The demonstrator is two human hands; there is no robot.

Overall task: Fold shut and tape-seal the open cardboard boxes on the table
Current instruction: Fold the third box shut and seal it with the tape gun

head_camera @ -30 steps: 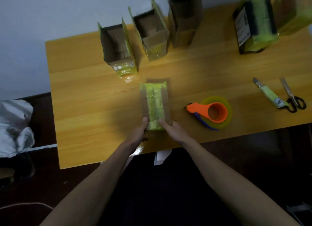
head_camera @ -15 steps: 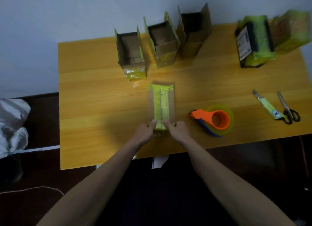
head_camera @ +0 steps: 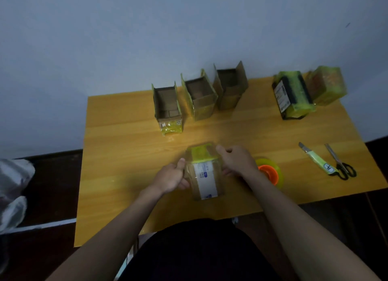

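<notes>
Three open boxes (head_camera: 168, 104), three taped boxes (head_camera: 204, 171), one tape dispenser (head_camera: 269, 172), one knife (head_camera: 317, 158), one scissors (head_camera: 341, 165)

Left hand (head_camera: 171, 177), right hand (head_camera: 236, 161) grip taped box (head_camera: 204, 173); three open boxes (head_camera: 198, 96) behind

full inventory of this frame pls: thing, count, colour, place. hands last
held box: 1, brown card with yellow-green tape and a white label, near middle of the table, between both hands
open boxes: 3, brown with yellow-green tape, row at the far edge, left of centre
sealed boxes: 2, wrapped in yellow-green tape, far right corner
tape dispenser: 1, orange with a yellow roll, right of the held box, partly behind the right forearm
utility knife: 1, pale green, right side
scissors: 1, black handles, beside the knife
table: 1, orange-yellow wood
white bundle: 1, floor at left
left hand: grips the box's left side
right hand: grips its right side
</notes>
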